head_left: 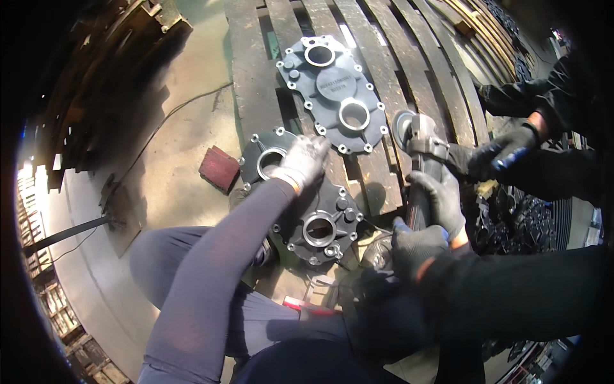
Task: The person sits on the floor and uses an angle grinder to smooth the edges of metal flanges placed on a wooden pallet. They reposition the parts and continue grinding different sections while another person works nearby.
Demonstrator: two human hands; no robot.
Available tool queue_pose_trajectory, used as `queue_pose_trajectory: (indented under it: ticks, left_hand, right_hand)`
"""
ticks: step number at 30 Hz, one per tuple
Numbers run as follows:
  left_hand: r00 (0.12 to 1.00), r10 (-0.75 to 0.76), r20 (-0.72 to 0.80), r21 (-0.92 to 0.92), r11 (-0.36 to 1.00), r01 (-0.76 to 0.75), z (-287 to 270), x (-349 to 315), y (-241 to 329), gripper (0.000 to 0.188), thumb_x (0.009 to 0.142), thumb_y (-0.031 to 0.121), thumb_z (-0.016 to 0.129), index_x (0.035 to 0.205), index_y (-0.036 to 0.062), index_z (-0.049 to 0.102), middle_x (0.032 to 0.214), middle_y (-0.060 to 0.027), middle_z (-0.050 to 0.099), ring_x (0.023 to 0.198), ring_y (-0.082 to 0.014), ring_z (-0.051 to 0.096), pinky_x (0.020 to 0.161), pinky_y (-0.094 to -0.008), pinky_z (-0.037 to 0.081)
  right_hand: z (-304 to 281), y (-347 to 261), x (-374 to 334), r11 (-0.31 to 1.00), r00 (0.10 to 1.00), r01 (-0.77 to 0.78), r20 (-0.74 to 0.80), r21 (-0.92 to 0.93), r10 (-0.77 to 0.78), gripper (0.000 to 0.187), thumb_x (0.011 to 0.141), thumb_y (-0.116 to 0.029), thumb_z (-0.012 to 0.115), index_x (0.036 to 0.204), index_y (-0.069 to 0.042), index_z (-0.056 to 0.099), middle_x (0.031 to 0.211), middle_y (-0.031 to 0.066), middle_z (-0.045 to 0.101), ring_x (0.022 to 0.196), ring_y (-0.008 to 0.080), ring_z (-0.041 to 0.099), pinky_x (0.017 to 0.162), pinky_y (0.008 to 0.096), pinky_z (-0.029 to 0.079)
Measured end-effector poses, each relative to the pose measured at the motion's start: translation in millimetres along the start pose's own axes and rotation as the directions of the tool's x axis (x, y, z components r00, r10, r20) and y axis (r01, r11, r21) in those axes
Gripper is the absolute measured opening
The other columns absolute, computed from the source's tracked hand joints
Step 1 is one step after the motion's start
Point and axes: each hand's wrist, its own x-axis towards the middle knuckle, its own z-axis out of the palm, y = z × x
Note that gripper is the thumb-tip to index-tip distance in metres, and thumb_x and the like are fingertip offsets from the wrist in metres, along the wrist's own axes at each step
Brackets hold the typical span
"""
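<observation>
My left hand [306,161], in a pale glove, grips the upper edge of a dark grey cast metal cover [297,195] with two round bores. Some of its fingertips are hidden. A second such cover [336,86] lies flat on a wooden pallet beyond it. My right hand [442,200], in a light grey glove, is closed round the body of an angle grinder [419,150]; the grinder's disc is at its far end. A co-worker's dark-gloved hand [419,246] is at the grinder's near end, partly overlapping it.
The wooden pallet [246,70] spans the far middle. A co-worker's other gloved hand [508,152] is at the right, above dark metal parts [518,221]. A dark red block [219,169] sits left of the near cover. A cable [182,105] crosses the floor; a red object [310,306] lies near my legs.
</observation>
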Motion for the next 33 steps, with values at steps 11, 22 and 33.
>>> queue_pose_trajectory:
  ticks: [11,22,33]
  left_hand:
    - [0.978,0.083,0.19,0.041,0.995,-0.092,-228,-21,15,0.038,0.109,0.032,0.067,0.132,0.0025,0.075,0.115,-0.0223,0.08,0.114,-0.041,0.076,0.1,-0.0492,0.06]
    - [0.986,0.098,0.138,0.035,0.994,-0.104,-251,-51,38,0.03,0.108,0.033,0.069,0.106,0.0026,0.073,0.094,-0.0207,0.077,0.095,-0.0402,0.078,0.086,-0.0517,0.061]
    - [0.928,0.253,0.274,0.052,0.959,-0.277,-220,-29,52,0.029,0.106,0.03,0.068,0.099,0.0025,0.077,0.092,-0.0209,0.078,0.093,-0.0395,0.079,0.086,-0.0509,0.062]
  right_hand:
    - [-37,-30,-28,0.944,0.946,0.201,0.198,0.26,-0.256,0.038,0.107,-0.025,0.069,0.138,-0.005,0.059,0.12,0.0122,0.074,0.102,0.0179,0.074,0.093,0.0364,0.061]
    - [-153,-26,37,0.997,0.984,0.072,-0.161,0.004,-0.071,0.055,0.096,-0.048,0.07,0.121,0.001,0.068,0.103,0.0134,0.071,0.09,0.0266,0.069,0.084,0.0395,0.059]
    - [-38,-44,-25,0.614,0.993,0.094,0.031,-0.784,-0.113,0.038,0.105,-0.036,0.073,0.113,0.0,0.082,0.092,0.0192,0.08,0.088,0.0319,0.079,0.082,0.0434,0.06]
